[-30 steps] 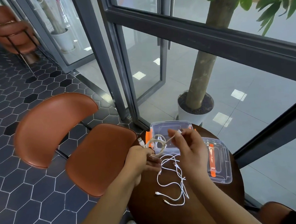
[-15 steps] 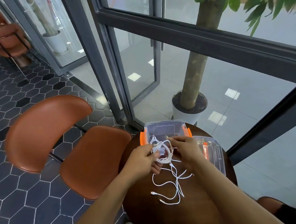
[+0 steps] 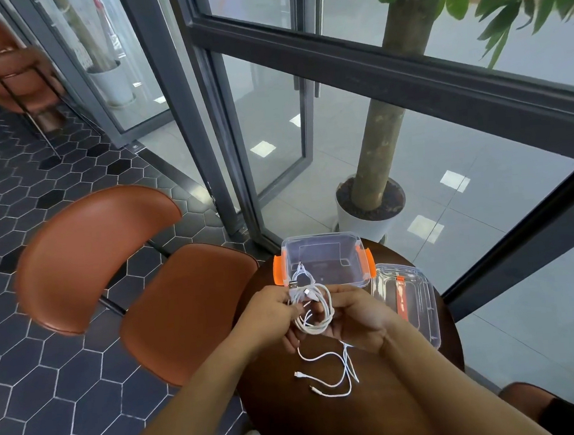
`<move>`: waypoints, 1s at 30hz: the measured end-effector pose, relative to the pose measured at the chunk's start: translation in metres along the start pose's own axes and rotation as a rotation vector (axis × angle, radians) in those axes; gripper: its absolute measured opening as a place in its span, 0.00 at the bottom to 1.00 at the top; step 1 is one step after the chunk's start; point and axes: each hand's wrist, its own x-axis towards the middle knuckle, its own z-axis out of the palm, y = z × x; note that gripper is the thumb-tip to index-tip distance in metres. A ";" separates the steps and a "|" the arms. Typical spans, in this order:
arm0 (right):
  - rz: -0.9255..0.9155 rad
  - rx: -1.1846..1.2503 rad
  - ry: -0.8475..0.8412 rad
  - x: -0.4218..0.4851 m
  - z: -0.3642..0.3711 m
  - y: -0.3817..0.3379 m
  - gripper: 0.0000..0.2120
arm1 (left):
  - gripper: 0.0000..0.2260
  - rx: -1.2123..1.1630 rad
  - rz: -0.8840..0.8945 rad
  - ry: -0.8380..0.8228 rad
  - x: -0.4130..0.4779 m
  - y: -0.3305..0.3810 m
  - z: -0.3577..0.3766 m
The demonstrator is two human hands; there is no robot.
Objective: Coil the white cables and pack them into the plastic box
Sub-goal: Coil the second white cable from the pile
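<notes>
A coiled white cable (image 3: 318, 316) hangs between my two hands just in front of the clear plastic box (image 3: 324, 245) with orange clips. My left hand (image 3: 268, 314) pinches the coil at its left side, near the plugs. On the right side of the coil, my right hand (image 3: 359, 317) holds the loops. More loose white cable (image 3: 325, 376) lies on the round dark table (image 3: 325, 423) below my hands. The box stands open with nothing visible inside.
The box's clear lid (image 3: 408, 304) with an orange handle lies to the right of the box. A brown chair (image 3: 121, 281) stands left of the table. A potted tree (image 3: 372, 198) is behind glass beyond the table.
My right hand came down from a raised pull on the cable end to the coil. The coil now sits gathered between both hands, nearer the box.
</notes>
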 end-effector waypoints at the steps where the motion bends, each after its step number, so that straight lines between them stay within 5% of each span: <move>1: -0.025 0.023 0.056 0.002 0.003 0.004 0.15 | 0.09 0.045 -0.009 0.013 0.001 -0.001 -0.001; 5: -0.172 -0.059 0.353 0.002 0.018 0.017 0.16 | 0.09 0.165 -0.042 0.064 0.001 0.000 0.000; 11: -0.373 -0.519 0.392 -0.011 0.024 0.014 0.08 | 0.08 0.208 -0.076 0.121 -0.002 -0.001 0.003; 17: -0.378 -0.405 0.525 -0.001 0.036 0.018 0.06 | 0.11 0.836 0.067 0.216 -0.001 -0.001 0.010; 21: -0.317 -0.199 0.480 0.003 0.043 0.019 0.08 | 0.32 0.513 0.149 0.254 -0.003 0.002 0.011; 26: -0.349 -0.274 0.505 0.000 0.032 0.013 0.06 | 0.27 -0.015 0.246 0.282 -0.002 -0.005 0.009; 30: -0.353 -0.331 0.526 -0.002 0.028 0.015 0.07 | 0.18 -0.519 0.112 0.268 0.000 -0.001 0.007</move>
